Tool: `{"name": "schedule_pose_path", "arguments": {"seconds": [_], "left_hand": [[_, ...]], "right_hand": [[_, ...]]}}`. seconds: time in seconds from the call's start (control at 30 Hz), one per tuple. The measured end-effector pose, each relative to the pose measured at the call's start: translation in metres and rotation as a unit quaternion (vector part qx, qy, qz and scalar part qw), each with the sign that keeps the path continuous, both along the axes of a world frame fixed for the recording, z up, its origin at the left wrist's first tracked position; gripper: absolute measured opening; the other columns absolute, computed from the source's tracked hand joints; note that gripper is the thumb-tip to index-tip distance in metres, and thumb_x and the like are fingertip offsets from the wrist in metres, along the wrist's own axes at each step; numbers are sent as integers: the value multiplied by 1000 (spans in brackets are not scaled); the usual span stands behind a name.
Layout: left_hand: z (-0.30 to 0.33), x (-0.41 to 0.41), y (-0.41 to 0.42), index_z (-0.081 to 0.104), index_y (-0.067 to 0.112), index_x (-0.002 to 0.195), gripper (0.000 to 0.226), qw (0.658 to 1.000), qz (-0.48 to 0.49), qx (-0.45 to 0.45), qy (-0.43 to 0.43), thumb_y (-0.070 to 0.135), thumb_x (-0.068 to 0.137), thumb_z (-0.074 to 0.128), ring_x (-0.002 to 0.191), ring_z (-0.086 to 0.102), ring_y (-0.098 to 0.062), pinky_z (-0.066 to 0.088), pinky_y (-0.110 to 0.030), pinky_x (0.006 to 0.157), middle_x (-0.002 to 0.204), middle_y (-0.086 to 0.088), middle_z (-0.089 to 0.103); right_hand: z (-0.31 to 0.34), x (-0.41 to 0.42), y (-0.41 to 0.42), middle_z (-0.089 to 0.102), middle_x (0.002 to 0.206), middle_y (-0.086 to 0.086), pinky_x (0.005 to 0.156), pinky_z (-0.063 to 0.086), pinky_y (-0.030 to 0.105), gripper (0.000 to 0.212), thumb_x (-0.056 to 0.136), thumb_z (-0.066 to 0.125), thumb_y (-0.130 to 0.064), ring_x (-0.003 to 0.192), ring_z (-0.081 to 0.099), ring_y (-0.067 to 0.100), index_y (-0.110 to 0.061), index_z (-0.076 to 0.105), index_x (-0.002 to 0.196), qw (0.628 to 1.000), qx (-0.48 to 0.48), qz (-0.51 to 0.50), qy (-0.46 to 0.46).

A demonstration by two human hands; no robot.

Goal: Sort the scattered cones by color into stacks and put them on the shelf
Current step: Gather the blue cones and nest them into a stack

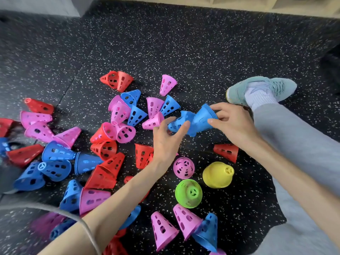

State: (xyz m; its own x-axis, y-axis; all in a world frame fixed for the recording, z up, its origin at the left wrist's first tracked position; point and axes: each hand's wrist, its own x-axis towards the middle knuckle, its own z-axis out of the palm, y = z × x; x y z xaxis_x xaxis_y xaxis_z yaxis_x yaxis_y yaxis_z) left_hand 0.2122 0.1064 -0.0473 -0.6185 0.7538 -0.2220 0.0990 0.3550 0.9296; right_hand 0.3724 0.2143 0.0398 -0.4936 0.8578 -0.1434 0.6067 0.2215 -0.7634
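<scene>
Several red, pink and blue perforated cones lie scattered on the black speckled floor [184,43]. My right hand [231,122] grips the wide end of a short stack of blue cones [202,118] held on its side above the floor. My left hand [165,140] pinches a single blue cone [179,122] whose wide end meets the stack's narrow end. One green cone [188,193] and one yellow cone [218,174] stand upright just below my hands, beside an upright pink cone [184,167].
My leg in grey trousers [294,144] and a pale green shoe [261,89] lie at the right. A pale shelf edge [239,2] runs along the top right. A grey cable [55,210] crosses the lower left. Bare floor lies beyond the cones.
</scene>
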Motion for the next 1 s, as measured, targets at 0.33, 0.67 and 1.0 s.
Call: {"name": "schedule_pose_path", "arguments": {"seconds": [0.33, 0.67, 1.0], "left_hand": [[-6, 0, -13, 65, 26, 128, 54, 996, -75, 30, 30, 48, 81, 81, 80, 68, -12, 55, -21, 73, 107, -13, 63], [12, 3, -50, 44, 35, 142, 72, 987, -83, 134, -7, 20, 84, 83, 105, 66, -16, 54, -34, 94, 121, 6, 65], [5, -11, -64, 38, 42, 138, 69, 994, -48, 86, -42, 31, 85, 82, 85, 68, -7, 55, -29, 81, 106, 6, 66]], "right_hand": [[-8, -6, -7, 78, 98, -14, 88, 51, 20, 34, 94, 70, -15, 96, 70, -3, -27, 69, 126, 995, -16, 81, 46], [4, -29, -12, 77, 89, -18, 83, 49, 13, 35, 95, 69, -11, 91, 71, -7, -44, 67, 106, 971, -79, 225, -24], [-9, -47, 6, 77, 103, -6, 100, 54, 37, 25, 91, 75, -19, 103, 71, 9, -36, 75, 111, 975, -72, 208, -43]]}}
